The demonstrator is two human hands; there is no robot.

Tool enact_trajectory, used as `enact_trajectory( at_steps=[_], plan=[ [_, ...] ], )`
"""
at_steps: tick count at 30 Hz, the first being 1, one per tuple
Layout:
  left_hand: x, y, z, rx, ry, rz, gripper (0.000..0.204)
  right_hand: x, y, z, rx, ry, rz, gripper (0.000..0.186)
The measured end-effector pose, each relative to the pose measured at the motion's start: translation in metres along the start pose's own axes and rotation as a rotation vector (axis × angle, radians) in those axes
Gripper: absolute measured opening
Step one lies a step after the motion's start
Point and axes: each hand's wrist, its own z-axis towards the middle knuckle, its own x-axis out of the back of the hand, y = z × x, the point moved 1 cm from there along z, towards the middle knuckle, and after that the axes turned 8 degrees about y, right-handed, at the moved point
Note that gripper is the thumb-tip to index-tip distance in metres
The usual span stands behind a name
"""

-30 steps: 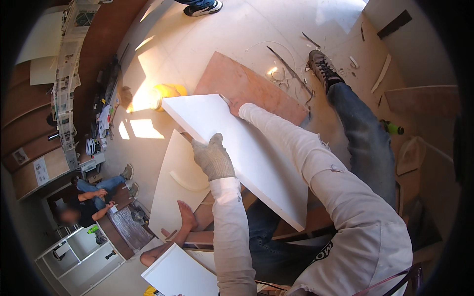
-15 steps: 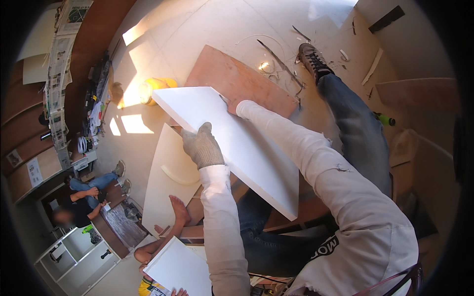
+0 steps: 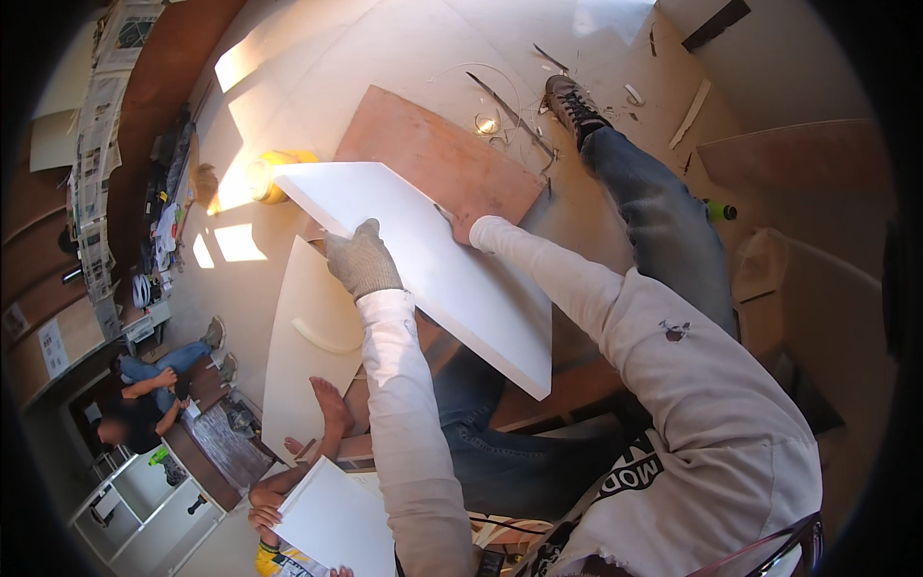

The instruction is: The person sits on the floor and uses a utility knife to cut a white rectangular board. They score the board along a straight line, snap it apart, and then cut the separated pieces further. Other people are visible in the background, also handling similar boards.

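A thick white board (image 3: 423, 240) lies slanted across my legs. My left hand (image 3: 363, 262), in a grey knitted glove, grips its left long edge, the thumb raised over the white face. At the board's opposite edge is my bare right hand (image 3: 465, 227), its fingers closed. A thin blade-like tool (image 3: 441, 211) sticks out of it along that edge; most of the tool is hidden by the hand. Beyond the board, a reddish-brown sheet (image 3: 433, 135) lies flat on the floor.
A yellow container (image 3: 274, 176) stands by the board's far corner. A pale curved panel (image 3: 308, 356) lies left. Another person holds a white panel (image 3: 336, 519) at lower left; a seated person (image 3: 144, 404) is farther off. Dark strips (image 3: 510, 111) and scraps litter the floor near my shoe.
The whole view has shifted slightly, so everything sits farther left and up. Along the board's edge, my right hand has slid a little toward me. My left hand keeps its grip.
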Motion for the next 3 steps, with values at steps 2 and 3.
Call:
enact_trajectory(
  at_steps=[2,3],
  plan=[
    [0.001,0.005,-0.004,0.011,0.002,0.05,0.04,-0.005,0.015,0.0,-0.009,-0.109,0.066,0.052],
    [0.001,0.008,-0.006,0.012,0.005,0.088,0.043,-0.007,0.023,0.0,-0.036,-0.166,0.088,0.053]
  ],
)
